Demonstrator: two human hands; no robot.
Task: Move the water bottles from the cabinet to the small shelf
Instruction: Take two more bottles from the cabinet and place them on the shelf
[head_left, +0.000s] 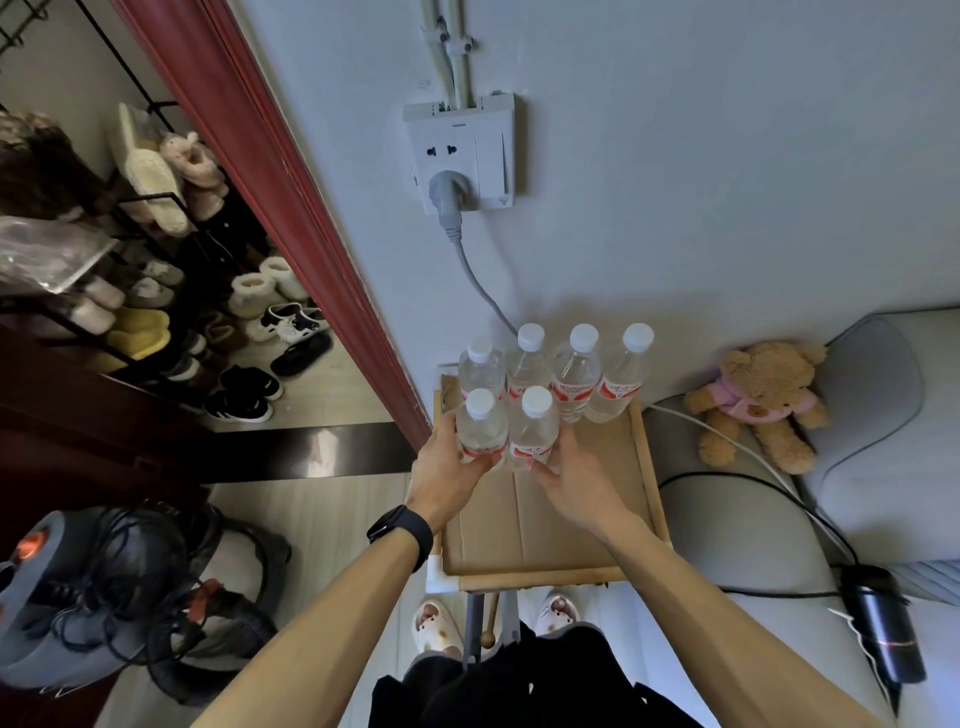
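Small shelf (550, 525): cardboard-lined top, against wall | four water bottles (574, 374): upright back row, wallside, judged to spare front space | left hand (447, 467): fingers wrap front-left bottle (480, 423) | right hand (579, 486): fingers clasp front-right bottle (535, 423); pair touching, low grips judged to steady placement.

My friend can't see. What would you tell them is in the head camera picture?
On a small shelf, the left hand grips the left water bottle and the right hand holds the right bottle. Four more bottles stand in a row behind them, near the wall. A teddy bear sits to the right.
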